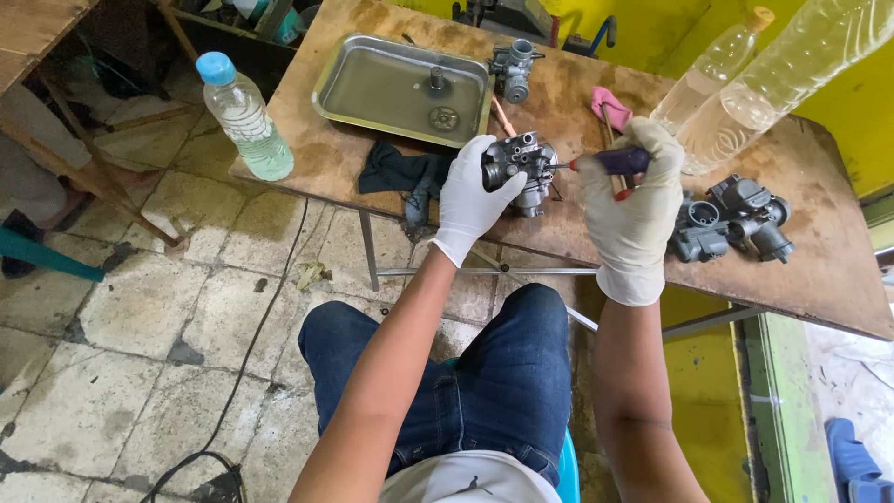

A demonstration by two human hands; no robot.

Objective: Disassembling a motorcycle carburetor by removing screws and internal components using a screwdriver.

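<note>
Fingers of the left hand (468, 193) wrap the grey carburetor (521, 168) over the table (559, 233), the right hand (635, 200) grips a screwdriver (610, 162) at its side, and 2 small parts already sit in the metal tray (372, 88), so more looks left to undo

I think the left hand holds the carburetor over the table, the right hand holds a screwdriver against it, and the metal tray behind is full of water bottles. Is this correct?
Not entirely. In the head view the left hand does hold the carburetor and the right hand the screwdriver, but the metal tray holds only two small metal parts. The capped bottle stands on the table, beside the tray.
</note>
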